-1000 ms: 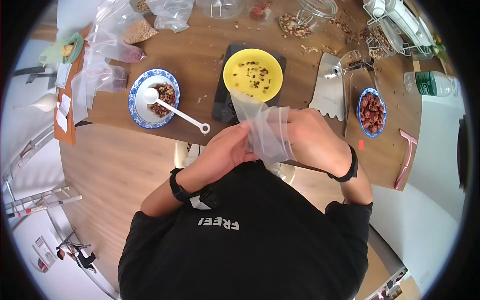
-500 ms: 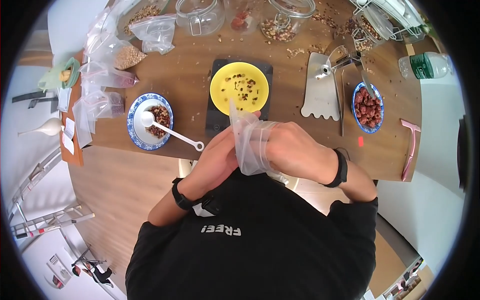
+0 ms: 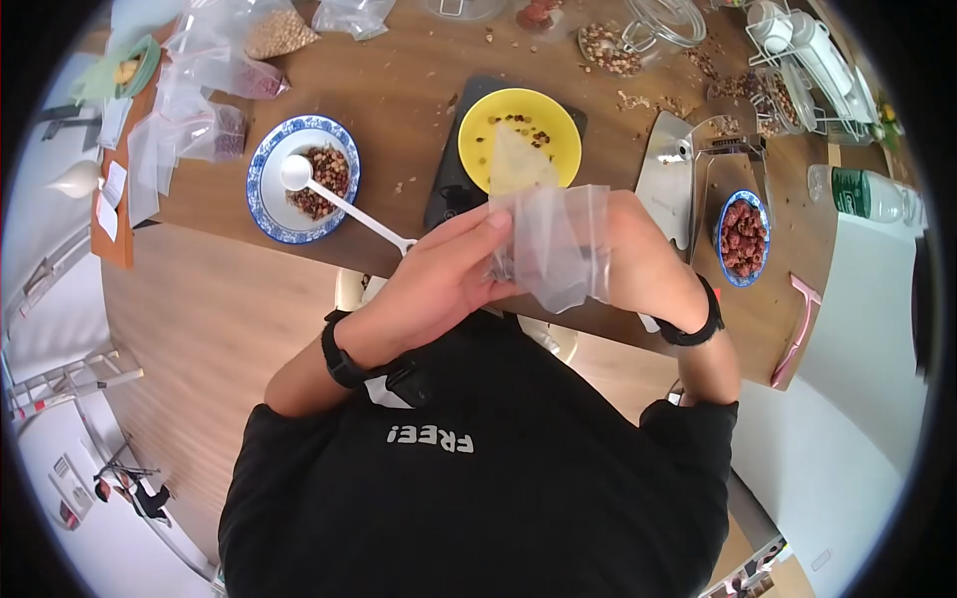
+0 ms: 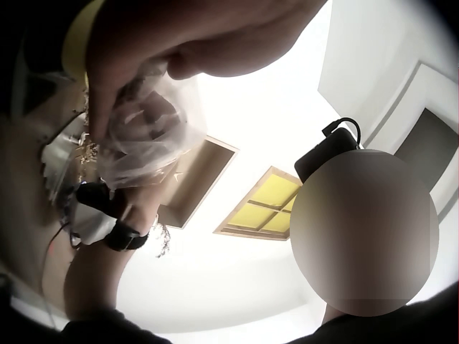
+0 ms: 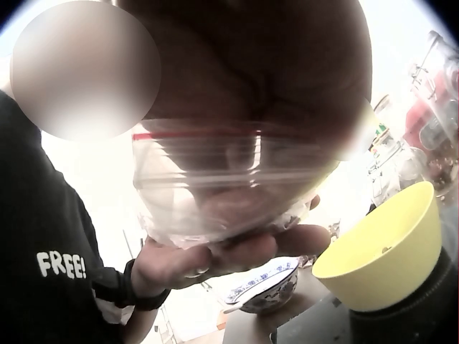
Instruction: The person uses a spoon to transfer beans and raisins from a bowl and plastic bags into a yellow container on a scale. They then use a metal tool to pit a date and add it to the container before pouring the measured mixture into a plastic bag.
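Observation:
A clear zip bag (image 3: 560, 249) is held between the two hands at the table's front edge, one corner overlapping the yellow bowl (image 3: 477, 149) in the head view. The left hand (image 3: 439, 284) grips the bag's left side, thumb in front and fingers behind. On the other side, the right hand (image 3: 648, 264) has its fingers within the bag, showing through the plastic below the red zip line in the right wrist view; their tips are partly hidden. Seeds lie in the yellow bowl, which stands on a black scale (image 3: 446, 204).
Left of the scale, a blue-and-white bowl (image 3: 261, 204) holds a seed mix and a white spoon (image 3: 349, 208). To the right are a metal scraper (image 3: 663, 179), a bowl of dark red pieces (image 3: 743, 237) and a bottle (image 3: 867, 195). Glass jars and filled bags line the back and left.
The head view has shifted. Both hands still hold the bag, which now looks spread wider, and its corner covers more of the yellow bowl than before.

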Motion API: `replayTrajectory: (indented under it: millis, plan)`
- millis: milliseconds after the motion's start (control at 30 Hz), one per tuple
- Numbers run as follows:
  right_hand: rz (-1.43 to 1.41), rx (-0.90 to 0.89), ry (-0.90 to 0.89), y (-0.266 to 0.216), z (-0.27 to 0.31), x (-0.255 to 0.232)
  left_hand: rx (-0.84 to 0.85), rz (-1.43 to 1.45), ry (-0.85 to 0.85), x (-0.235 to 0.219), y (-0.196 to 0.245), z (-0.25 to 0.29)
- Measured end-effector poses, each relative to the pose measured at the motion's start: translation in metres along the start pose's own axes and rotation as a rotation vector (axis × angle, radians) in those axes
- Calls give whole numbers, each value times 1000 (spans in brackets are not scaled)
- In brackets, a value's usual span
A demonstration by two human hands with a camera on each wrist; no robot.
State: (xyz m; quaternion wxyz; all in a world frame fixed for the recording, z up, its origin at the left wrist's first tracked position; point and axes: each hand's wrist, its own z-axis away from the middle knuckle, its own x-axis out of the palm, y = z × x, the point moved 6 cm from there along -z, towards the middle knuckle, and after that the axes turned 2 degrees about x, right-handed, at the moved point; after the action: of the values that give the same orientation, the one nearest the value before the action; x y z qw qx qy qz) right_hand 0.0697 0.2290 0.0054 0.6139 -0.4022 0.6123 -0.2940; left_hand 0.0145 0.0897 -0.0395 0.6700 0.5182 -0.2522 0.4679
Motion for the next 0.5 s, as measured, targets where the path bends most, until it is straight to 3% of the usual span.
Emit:
replayTrajectory:
  millis: [233,500]
  plan:
    - [102,45,62,-10,-10,2,27,48,24,-6,10,6]
    - [170,106,-99,-23,-32,23,63,126,15,-20,11,9]
